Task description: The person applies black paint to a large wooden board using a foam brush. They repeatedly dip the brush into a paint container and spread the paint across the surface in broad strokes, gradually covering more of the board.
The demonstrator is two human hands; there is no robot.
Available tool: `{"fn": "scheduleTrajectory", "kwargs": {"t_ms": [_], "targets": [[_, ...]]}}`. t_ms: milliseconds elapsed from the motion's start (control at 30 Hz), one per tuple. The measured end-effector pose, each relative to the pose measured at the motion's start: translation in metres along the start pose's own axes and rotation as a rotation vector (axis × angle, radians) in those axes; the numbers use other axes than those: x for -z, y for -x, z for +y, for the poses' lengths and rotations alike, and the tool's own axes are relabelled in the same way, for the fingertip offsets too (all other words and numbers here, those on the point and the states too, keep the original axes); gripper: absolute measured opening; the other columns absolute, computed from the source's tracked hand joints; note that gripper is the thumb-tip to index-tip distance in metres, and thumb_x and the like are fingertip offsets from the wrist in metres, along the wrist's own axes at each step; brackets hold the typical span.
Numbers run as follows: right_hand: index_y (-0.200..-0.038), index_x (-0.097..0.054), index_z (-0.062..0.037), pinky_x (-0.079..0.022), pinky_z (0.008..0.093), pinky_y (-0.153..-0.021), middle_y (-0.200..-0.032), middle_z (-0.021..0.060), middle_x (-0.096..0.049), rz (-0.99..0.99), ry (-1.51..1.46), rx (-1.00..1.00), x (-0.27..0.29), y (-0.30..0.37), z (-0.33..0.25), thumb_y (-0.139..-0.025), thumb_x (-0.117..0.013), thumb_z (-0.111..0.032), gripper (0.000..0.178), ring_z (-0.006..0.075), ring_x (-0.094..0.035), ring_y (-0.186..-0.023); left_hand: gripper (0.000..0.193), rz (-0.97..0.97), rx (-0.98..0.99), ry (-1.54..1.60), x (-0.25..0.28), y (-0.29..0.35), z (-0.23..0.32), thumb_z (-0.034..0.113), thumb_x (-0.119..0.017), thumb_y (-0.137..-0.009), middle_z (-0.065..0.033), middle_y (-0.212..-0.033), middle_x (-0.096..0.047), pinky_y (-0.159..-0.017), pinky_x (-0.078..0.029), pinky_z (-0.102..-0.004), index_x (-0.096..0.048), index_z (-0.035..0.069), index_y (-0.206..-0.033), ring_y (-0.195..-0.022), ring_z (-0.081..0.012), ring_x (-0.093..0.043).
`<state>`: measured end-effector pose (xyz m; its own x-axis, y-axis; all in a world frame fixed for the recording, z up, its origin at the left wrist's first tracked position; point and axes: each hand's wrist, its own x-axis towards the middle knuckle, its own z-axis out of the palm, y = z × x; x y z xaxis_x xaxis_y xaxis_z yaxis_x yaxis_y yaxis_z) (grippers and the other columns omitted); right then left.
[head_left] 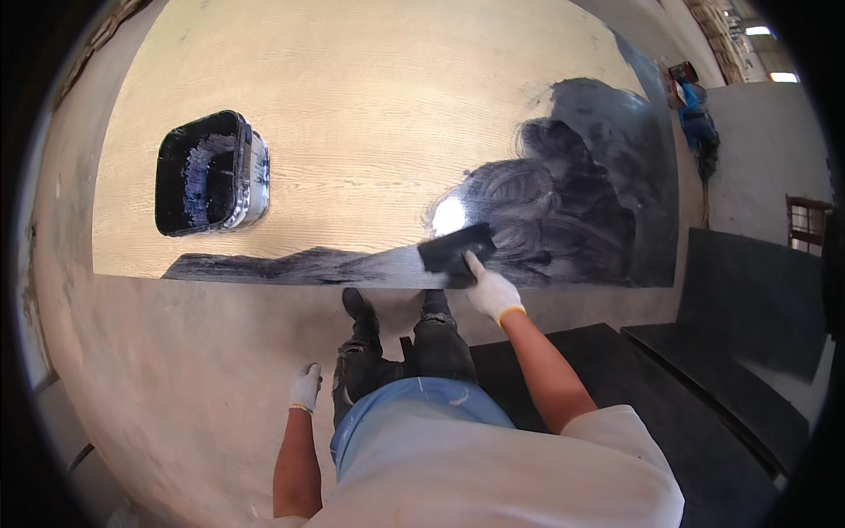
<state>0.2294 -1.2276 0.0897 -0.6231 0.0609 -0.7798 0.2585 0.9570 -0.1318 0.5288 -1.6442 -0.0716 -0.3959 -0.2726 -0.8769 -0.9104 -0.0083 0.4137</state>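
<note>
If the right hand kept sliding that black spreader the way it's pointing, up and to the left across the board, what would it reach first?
The right hand holds the black spreader on the wooden board. That way looks like bare, unpainted wood; the black bucket sits well off to the left.

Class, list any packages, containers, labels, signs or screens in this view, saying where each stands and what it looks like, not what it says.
Black rectangular paint bucket: lying on the pale wooden board at left, inside smeared black, with a whitish label on its side.
Signs or screens: none visible.
</note>
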Motion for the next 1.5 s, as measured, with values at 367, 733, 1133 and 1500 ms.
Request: {"fn": "scheduleTrajectory", "kwargs": {"t_ms": [367, 733, 1133, 1500], "targets": [[-0.163, -0.027, -0.0284, -0.051, 0.0504, -0.098, -0.119, 0.0258, -0.071, -0.057, 0.048, 0.168, -0.044, 0.024, -0.062, -0.088, -0.054, -0.018, 0.081, 0.0428, -0.068, -0.110, 0.039, -0.020, -0.070, -0.029, 0.004, 0.001, 0.017, 0.025, -0.063, -0.098, -0.0079, -0.090, -0.068, -0.057, -0.050, -0.0265, -0.065, -0.004, -0.124, -0.068, -0.0128, -0.062], [-0.162, -0.028, -0.0173, -0.051, 0.0507, -0.098, -0.117, 0.0337, -0.067, 0.167, 0.072, 0.309, -0.015, -0.055, -0.147, -0.089, -0.056, -0.016, 0.079, 0.0451, -0.066, -0.112, 0.042, 0.098, -0.236, -0.176, 0.000, 0.021, 0.010, 0.032, -0.062, -0.097, -0.0135, -0.094, -0.074, -0.077, -0.055, -0.0337, -0.070, -0.003, -0.117, -0.081, -0.0200, -0.069], [-0.163, -0.027, -0.0183, -0.052, 0.0514, -0.091, -0.110, 0.0330, -0.070, 0.160, 0.040, 0.164, 0.000, -0.043, -0.135, -0.087, -0.056, -0.016, 0.081, 0.0454, -0.069, -0.105, 0.046, 0.135, -0.060, -0.098, 0.037, 0.045, 0.012, 0.034, -0.059, -0.096, -0.0191, -0.107, -0.075, -0.091, -0.054, -0.0378, -0.070, -0.003, -0.121, -0.098, -0.0276, -0.072], [-0.164, -0.024, -0.0207, -0.050, 0.0497, -0.102, -0.125, 0.0269, -0.068, 0.017, -0.207, 0.109, -0.054, 0.008, -0.127, -0.094, -0.057, -0.033, 0.078, 0.0417, -0.065, -0.119, 0.032, -0.468, -0.135, 0.137, -0.097, 0.050, 0.231, 0.030, -0.055, -0.107, -0.0097, -0.091, -0.072, -0.050, -0.052, -0.0295, -0.062, 0.002, -0.121, -0.057, -0.0168, -0.065]]}}
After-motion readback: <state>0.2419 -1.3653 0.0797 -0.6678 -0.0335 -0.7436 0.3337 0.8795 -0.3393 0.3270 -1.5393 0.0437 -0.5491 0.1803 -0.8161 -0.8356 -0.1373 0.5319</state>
